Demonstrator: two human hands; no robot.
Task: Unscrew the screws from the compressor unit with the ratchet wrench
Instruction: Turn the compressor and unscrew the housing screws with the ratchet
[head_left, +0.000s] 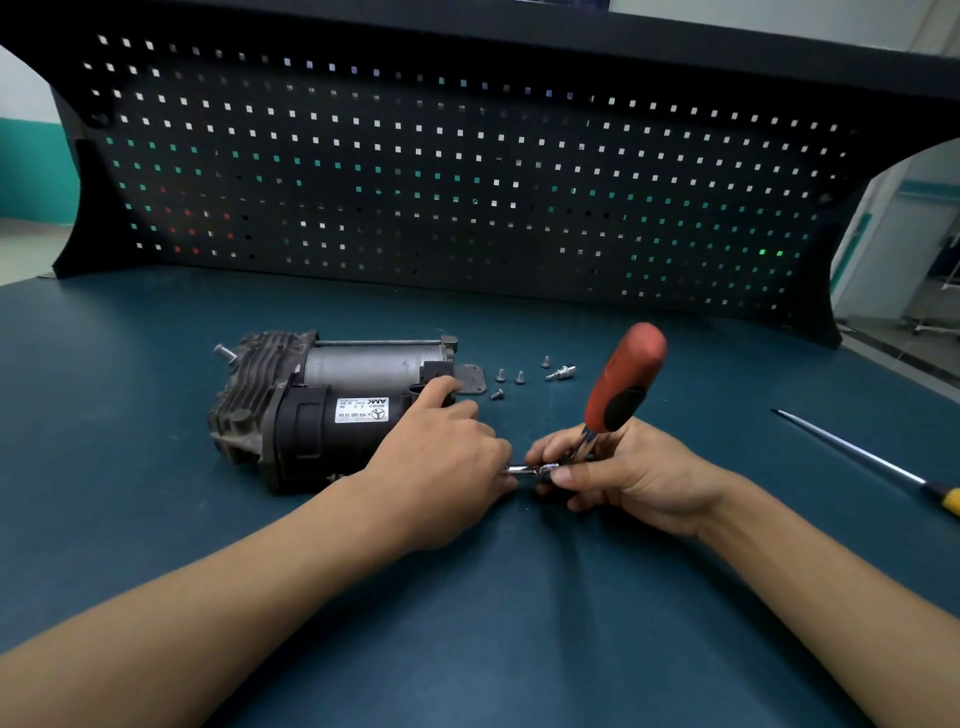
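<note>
With the compressor unit (332, 405) lying left of the surface's middle, the right hand's (634, 478) grip is wrapping the ratchet wrench (623, 384) head while the left hand (441, 452) is pinching the chrome extension (530, 469), best held square.

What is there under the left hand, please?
The left hand lies over the black end of the compressor unit and one end of the chrome bar of the ratchet wrench. The bar's tip, and whatever it meets, is hidden.
</note>
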